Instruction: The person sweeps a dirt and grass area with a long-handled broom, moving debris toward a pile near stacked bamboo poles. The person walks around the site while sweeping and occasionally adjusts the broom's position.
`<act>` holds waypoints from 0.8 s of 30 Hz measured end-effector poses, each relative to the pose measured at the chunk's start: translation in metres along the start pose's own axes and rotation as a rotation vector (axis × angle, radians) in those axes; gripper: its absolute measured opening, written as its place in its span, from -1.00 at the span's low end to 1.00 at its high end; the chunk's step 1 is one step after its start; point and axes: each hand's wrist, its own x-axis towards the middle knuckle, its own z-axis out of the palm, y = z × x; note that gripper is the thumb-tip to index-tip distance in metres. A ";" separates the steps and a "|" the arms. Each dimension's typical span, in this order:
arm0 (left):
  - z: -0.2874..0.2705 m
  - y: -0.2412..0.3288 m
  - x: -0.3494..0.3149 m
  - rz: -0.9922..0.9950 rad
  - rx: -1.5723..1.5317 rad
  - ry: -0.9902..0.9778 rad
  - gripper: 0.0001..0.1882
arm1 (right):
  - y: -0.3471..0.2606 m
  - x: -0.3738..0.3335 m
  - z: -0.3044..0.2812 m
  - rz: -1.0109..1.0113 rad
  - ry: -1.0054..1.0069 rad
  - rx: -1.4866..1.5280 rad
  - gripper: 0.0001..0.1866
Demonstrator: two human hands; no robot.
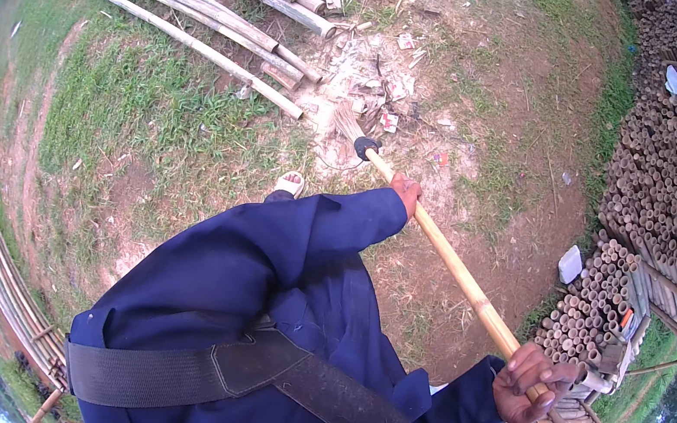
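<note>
A broom with a long bamboo handle (460, 274) slants across the view from the middle to the lower right. My left hand (405, 193) is closed round the handle, a little below the black binding (366, 147). Higher up the handle, at the lower right, my right hand (533, 385) has its fingers curled round it. The pale bristles (347, 122) touch the ground at the edge of scattered litter (375, 86), made up of paper scraps, pale dust and small bits. Both arms are in dark blue sleeves.
Long bamboo poles (203, 7) lie on the grass at the upper left. Stacked cut bamboo (659, 172) lines the right side, with a white container (570, 264) beside it. More poles (6, 267) rest at the lower left. My sandalled foot (291, 183) shows below the litter.
</note>
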 end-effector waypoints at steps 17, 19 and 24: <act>0.093 0.057 0.008 0.010 0.073 -0.068 -0.57 | -0.051 0.019 -0.074 -0.094 0.061 0.023 -0.79; 0.100 0.120 -0.030 0.022 0.123 -0.087 -0.54 | -0.083 0.018 -0.099 -0.198 0.083 -0.037 -0.80; 0.109 0.056 -0.010 0.202 0.187 -0.238 -0.60 | -0.080 0.020 -0.119 -0.035 0.134 0.129 -0.83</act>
